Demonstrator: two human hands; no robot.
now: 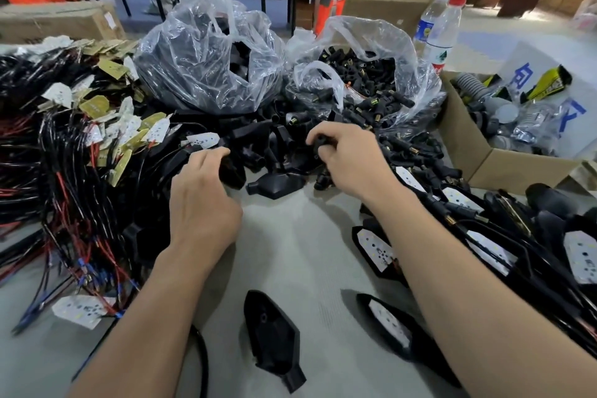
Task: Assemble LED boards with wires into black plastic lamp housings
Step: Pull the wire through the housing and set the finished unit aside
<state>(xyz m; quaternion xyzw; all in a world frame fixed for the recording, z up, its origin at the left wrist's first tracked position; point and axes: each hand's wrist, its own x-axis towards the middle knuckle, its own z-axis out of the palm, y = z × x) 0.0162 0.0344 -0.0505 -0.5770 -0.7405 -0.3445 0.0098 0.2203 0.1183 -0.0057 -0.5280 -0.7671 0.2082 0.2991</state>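
My left hand (202, 200) grips a black lamp housing (231, 171) at the edge of a heap of loose housings. My right hand (350, 157) is closed on a small black connector piece (318, 142) above the same heap. A single housing (276, 184) lies between my hands. An empty black housing (273, 336) lies near me between my forearms. White LED boards with red and black wires (84, 152) are heaped at the left. Housings with boards fitted (374, 249) pile up at the right.
Two clear plastic bags stand behind the heap, one with black housings (206, 52), one with small black connectors (361, 74). A cardboard box (478, 152) of grey parts sits at the right, with two water bottles (442, 32) behind it. The grey tabletop (300, 255) shows between my arms.
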